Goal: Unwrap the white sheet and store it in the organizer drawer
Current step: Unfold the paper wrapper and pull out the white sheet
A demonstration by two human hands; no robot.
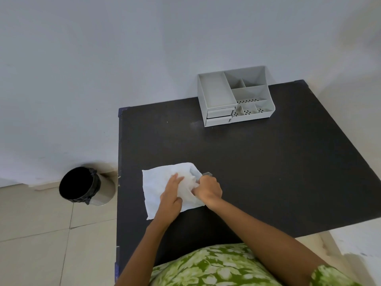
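White sheet lies on the black table near its front-left part, mostly spread flat and creased, with its right portion bunched up under the hands. Left hand rests palm-down on the middle of the sheet, fingers extended and held close together, pressing it to the table. Right hand is curled into a loose fist at the sheet's right edge, pinching the gathered paper. A small grey item shows just above the right knuckles, partly wrapped in the sheet; it may be held by that hand, but the grip is hidden and the item cannot be identified. Grey organizer stands at the far edge of the table against the wall, well apart from the sheet, with open top compartments and two drawers stacked at its front-left, both closed. A black-lined bin stands on the tiled floor left of the table.
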